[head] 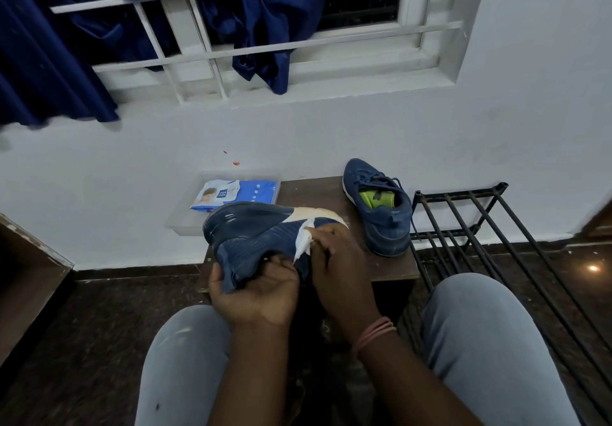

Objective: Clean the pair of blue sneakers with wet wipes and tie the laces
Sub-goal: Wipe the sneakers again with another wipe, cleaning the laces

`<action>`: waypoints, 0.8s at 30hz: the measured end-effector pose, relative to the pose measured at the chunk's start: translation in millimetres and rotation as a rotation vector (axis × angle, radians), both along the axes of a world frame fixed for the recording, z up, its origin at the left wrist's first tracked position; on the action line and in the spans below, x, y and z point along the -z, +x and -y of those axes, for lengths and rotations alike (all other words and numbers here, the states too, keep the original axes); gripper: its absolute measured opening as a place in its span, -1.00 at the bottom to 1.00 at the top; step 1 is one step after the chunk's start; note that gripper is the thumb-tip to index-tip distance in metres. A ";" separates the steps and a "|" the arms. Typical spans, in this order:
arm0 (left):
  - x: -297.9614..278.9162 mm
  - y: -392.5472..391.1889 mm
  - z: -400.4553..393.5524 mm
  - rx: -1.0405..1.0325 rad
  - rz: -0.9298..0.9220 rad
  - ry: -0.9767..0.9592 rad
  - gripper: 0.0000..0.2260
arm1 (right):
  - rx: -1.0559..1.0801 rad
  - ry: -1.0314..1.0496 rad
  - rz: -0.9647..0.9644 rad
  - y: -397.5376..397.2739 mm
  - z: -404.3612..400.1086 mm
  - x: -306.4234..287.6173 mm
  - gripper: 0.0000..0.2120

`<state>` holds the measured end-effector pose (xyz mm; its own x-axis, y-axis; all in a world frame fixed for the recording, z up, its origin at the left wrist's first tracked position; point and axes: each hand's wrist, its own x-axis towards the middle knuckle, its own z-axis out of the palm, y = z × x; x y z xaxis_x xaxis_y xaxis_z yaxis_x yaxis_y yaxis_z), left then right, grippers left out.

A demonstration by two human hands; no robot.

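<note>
Two blue sneakers are in my view. My left hand (255,288) grips one sneaker (261,236) from below, turned on its side over the near edge of the low table (311,193). My right hand (337,260) pinches a white wipe (304,238) against its side. The other sneaker (377,207) stands at far right; the wipes pack (231,195), far left, reads "mee mee".

White wall (331,134), barred window (231,44), blue curtain (49,61), dark floor (82,326).
</note>
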<state>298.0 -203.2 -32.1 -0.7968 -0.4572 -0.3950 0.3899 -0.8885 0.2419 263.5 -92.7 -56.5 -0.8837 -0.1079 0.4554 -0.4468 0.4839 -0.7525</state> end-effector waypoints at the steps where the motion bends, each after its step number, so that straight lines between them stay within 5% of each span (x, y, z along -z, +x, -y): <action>1: -2.8 1.4 -1.1 0.015 -0.009 -0.017 -0.57 | 0.008 -0.007 0.012 -1.6 -0.3 1.2 -0.79; 6: -1.4 3.4 -1.5 0.108 -0.052 -0.296 -0.18 | -0.151 -0.038 -0.029 23.1 15.4 -3.2 -0.78; 12: 5.4 -7.3 -14.2 0.058 0.250 -0.496 -0.75 | 0.045 -0.165 -0.003 13.9 12.7 3.8 -0.86; 18: 10.6 -6.8 -9.8 -0.086 0.148 -0.379 -0.72 | 0.248 -0.234 0.140 -7.2 1.2 16.8 -0.89; 24: 15.1 0.7 -6.5 0.063 0.197 -0.422 -0.78 | -0.137 -0.050 -0.053 34.5 44.0 -24.5 -0.75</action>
